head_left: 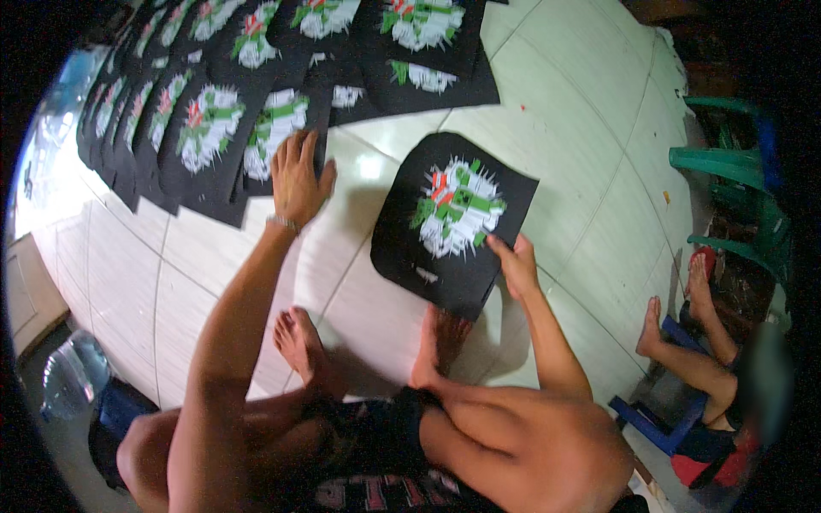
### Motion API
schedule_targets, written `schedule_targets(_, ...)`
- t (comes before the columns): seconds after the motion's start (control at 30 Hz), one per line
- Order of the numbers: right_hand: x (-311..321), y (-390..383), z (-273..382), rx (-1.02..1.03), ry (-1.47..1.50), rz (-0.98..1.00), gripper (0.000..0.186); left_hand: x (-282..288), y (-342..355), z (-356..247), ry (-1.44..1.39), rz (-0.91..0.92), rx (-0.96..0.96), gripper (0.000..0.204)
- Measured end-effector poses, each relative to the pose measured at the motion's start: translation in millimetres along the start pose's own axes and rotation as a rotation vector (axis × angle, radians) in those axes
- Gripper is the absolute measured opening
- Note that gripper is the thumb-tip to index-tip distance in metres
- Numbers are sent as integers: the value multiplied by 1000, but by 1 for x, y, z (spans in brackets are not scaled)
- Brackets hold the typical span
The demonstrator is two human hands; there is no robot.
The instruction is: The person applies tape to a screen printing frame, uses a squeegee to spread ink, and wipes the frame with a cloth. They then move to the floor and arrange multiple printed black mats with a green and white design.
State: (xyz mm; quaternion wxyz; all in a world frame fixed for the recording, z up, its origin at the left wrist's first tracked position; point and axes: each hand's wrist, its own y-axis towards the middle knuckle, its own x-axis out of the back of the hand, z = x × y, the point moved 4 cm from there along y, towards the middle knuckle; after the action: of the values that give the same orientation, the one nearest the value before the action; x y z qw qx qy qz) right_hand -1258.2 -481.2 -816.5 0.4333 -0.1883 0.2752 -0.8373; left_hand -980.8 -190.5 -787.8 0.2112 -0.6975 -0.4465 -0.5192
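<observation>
My right hand (517,265) pinches the right edge of a loose black panel (402,214), printed with a white, green and red graphic, held up over my right foot. My left hand (299,179), fingers stretched out and wearing a bracelet, is at the near edge of rows of similar printed black panels (214,192) that overlap on the tiled floor at the upper left; whether it touches them I cannot tell. My bare feet (299,342) rest on the tiles below.
At the right, green plastic chairs (718,158) stand near another person's bare legs (701,376) and a blue stool frame (641,419). A large clear water bottle (73,376) is at the lower left, near a pale board (30,286).
</observation>
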Motion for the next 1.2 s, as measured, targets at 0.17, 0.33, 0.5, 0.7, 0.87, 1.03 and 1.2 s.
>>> schedule_targets(0.17, -27, 2, 3, 3, 136, 87, 27, -7, -12, 11, 69, 82, 66, 69)
schedule_targets(0.33, -37, 4, 4, -9, 214, 70, 23, -16, -16, 12, 147, 153, 88, 71)
schedule_targets(0.5, -37, 2, -2, -24, 255, 21, 21, -15, -14, 7, 165, 201, 122, 68)
schedule_targets(0.7, -37, 3, -6, -29, 247, 11, 23, -13, -12, 3, 139, 243, 192, 59)
schedule_targets(0.87, -37, 3, -7, 7, 245, 28, 21, -18, -11, 2, 190, 210, 184, 56)
schedule_targets(1.03, -37, 5, -8, -12, 166, 20, 22, -22, -11, 2, 259, 322, 182, 43)
schedule_targets(1.2, -35, 5, -11, 20, 160, 25, 23, -11, -12, -10, 105, 227, 189, 26)
